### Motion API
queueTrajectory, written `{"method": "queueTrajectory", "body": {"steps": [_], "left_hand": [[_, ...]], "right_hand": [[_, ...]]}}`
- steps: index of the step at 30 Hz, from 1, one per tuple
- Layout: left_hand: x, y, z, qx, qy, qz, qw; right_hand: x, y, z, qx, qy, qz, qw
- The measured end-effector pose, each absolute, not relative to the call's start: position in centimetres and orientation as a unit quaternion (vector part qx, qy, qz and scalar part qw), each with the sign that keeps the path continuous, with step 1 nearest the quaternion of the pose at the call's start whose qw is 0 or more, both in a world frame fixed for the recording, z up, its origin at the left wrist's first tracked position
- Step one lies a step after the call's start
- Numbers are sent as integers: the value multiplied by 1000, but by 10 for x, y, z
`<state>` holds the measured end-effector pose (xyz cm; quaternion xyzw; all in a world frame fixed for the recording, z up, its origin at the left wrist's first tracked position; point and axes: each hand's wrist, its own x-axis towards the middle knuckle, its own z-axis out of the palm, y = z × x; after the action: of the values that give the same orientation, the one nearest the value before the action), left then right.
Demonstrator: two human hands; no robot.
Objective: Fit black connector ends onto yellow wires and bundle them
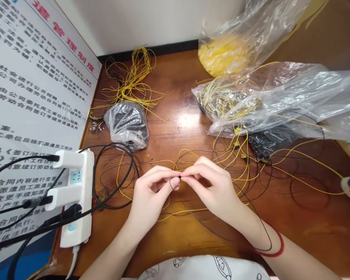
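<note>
Thumb and forefinger of my left hand [154, 186] pinch a thin black wire [171, 183], which makes a small loop by the fingertips. My right hand [211, 184] pinches at the same spot, its fingertips nearly meeting the left ones around a tiny dark bit too small to name. A dark strand also trails by my right forearm. Under and around both hands, loose yellow wires [189, 211] and black ones lie on the wooden table [175, 134]. The part between the fingertips is mostly hidden.
Left stands a white power strip [83, 194] with plugged-in adapters and a looped black cable [132, 167]. Behind are a yellow wire bundle [137, 77] and a bag of black parts [128, 124]. Clear bags [280, 89] with yellow wire and a yellow item [224, 54] occupy the right.
</note>
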<state>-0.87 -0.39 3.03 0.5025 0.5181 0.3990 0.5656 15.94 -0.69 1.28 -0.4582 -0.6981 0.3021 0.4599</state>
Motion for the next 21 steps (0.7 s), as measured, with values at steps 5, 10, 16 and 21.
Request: {"method": "queueTrajectory", "body": {"steps": [5, 10, 16, 21], "left_hand": [[-10, -3, 32, 512, 525, 398, 551], [-8, -3, 33, 506, 521, 407, 555], [-7, -3, 34, 488, 521, 413, 565], [-7, -3, 35, 484, 518, 413, 572]], "right_hand": [[159, -8, 13, -448, -719, 251, 468], [159, -8, 15, -428, -741, 196, 478], [161, -7, 22, -414, -755, 217, 459], [163, -7, 22, -402, -753, 249, 457]]}}
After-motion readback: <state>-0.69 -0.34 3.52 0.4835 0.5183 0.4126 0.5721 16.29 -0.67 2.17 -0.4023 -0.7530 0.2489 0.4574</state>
